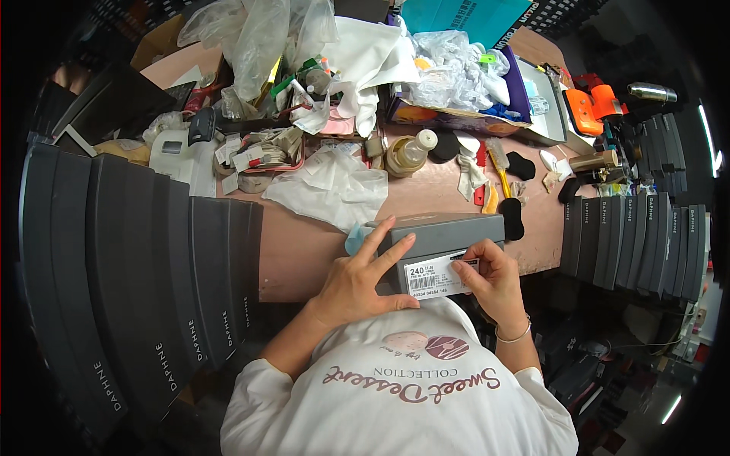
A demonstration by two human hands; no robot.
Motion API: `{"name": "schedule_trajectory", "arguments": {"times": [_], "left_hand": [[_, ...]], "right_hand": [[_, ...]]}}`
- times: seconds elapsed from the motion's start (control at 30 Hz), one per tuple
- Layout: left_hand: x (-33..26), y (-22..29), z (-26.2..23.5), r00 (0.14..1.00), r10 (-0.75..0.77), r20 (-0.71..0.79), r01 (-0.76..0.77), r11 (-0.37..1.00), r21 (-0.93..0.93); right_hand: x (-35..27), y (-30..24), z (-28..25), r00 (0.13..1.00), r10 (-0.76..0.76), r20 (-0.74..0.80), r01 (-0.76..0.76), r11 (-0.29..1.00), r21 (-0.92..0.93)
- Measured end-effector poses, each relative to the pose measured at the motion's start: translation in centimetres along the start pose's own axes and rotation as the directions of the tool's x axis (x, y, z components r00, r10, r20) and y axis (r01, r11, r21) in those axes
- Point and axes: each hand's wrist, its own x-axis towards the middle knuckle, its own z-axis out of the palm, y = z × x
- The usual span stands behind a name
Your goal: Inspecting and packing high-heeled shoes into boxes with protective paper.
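A grey shoe box (456, 235) lies on the table edge right in front of me. On its near side is a white printed label (430, 278) with a barcode. My left hand (356, 280) is spread at the box's left end, its fingers apart by the lid and its thumb just below the label's left part. The thumb and fingers of my right hand (496, 281) close on the label's right end; whether that end is stuck down is hidden. A light blue scrap (356, 240) shows behind my left fingers.
Tall stacks of dark boxes (122, 273) stand at the left, with more boxes (631, 235) at the right. Beyond the shoe box lie white tissue paper (334, 182), a bottle with a white cap (411, 154), a brush (499, 161) and a carton of crumpled plastic (456, 72).
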Motion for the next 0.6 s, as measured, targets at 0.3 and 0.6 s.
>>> {"name": "schedule_trajectory", "arguments": {"times": [0.3, 0.6], "left_hand": [[-0.04, 0.35, -0.08, 0.994, -0.081, 0.073, 0.086, 0.994, -0.069], [0.01, 0.29, 0.05, 0.998, -0.056, 0.037, 0.058, 0.997, -0.055]], "right_hand": [[0.06, -0.29, 0.06, 1.0, -0.004, 0.0, 0.004, 0.999, -0.033], [0.13, 0.49, 0.18, 1.0, -0.012, 0.005, 0.012, 1.0, 0.028]]}}
